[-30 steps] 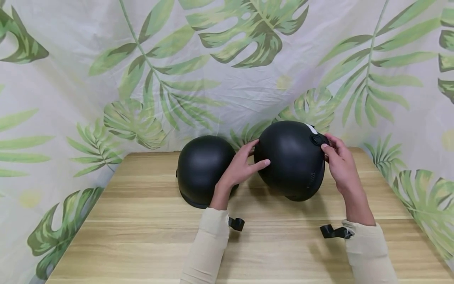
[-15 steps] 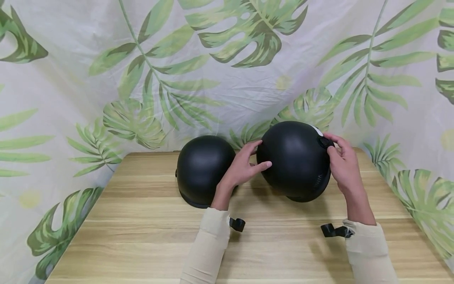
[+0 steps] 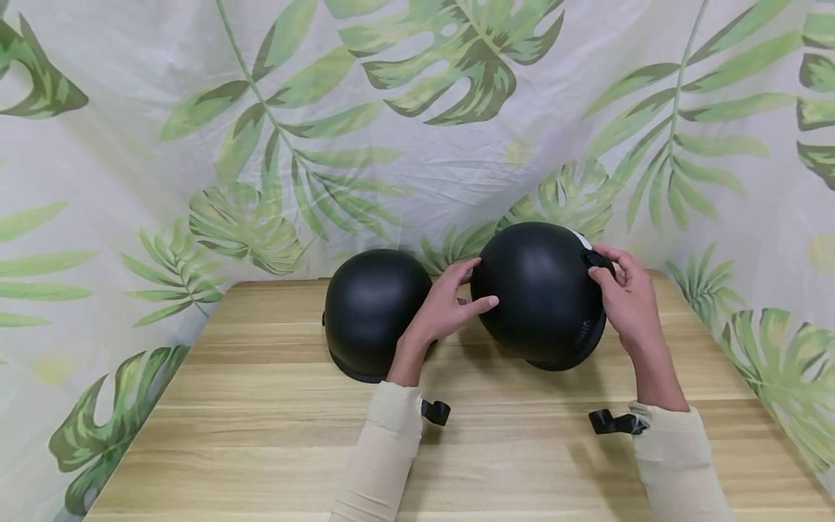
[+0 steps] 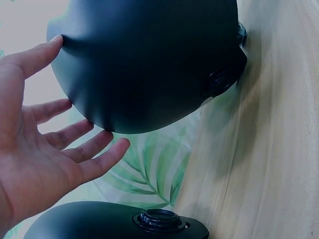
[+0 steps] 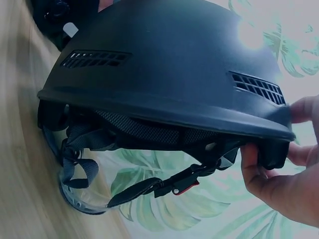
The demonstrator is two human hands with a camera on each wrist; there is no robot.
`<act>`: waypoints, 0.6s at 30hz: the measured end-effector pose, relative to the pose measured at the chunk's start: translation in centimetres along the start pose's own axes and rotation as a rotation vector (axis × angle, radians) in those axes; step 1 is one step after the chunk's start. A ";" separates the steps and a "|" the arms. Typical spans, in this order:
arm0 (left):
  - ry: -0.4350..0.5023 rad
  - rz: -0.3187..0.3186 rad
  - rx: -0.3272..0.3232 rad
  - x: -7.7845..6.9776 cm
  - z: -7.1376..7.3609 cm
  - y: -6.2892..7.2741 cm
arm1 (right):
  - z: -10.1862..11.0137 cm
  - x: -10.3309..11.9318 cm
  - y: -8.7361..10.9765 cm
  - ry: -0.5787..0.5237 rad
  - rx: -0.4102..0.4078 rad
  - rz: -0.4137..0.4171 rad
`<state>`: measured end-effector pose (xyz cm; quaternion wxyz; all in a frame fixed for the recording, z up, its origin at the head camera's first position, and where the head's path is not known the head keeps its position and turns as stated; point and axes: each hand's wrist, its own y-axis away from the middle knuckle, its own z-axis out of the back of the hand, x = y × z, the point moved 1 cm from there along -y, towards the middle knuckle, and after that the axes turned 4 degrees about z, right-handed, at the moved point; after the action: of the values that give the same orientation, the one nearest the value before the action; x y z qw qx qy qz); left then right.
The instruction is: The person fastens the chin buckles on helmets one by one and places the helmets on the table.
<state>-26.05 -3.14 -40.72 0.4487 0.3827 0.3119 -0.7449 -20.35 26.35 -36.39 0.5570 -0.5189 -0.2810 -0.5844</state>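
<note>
A matte black helmet (image 3: 535, 297), tilted on its side with its crown to the left, is held between both hands over the table. My left hand (image 3: 446, 304) has its fingers spread, thumb and fingertips touching the crown. In the left wrist view the palm of the left hand (image 4: 40, 144) stands away from the shell. My right hand (image 3: 629, 297) pinches the helmet's rim near a round side knob (image 3: 593, 259). Beneath the rim, the right wrist view shows a mesh lining (image 5: 139, 130) and a hanging chin strap (image 5: 139, 191) with a red-edged buckle (image 5: 185, 187).
A second black helmet (image 3: 375, 312) sits dome up on the wooden table (image 3: 261, 435), left of the held one and partly behind the left forearm. A leaf-print cloth (image 3: 417, 145) hangs close behind the table's far edge.
The held helmet has shifted slightly right and turned a little, with both hands staying on it. Over the last half second almost nothing moved. The second helmet has stayed in place.
</note>
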 end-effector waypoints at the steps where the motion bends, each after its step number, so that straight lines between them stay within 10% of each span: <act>1: 0.003 -0.003 0.001 0.0 0.0 0.0 | 0.0 -0.1 0.0 0.010 0.002 0.000; 18: 0.064 0.122 0.157 0.0 -0.4 0.0 | 0.5 -0.9 -0.3 0.007 -0.047 -0.071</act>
<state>-25.97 -2.77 -40.96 0.4520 0.4584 0.2429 -0.7257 -20.64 27.15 -36.96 0.5244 -0.5195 -0.2834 -0.6123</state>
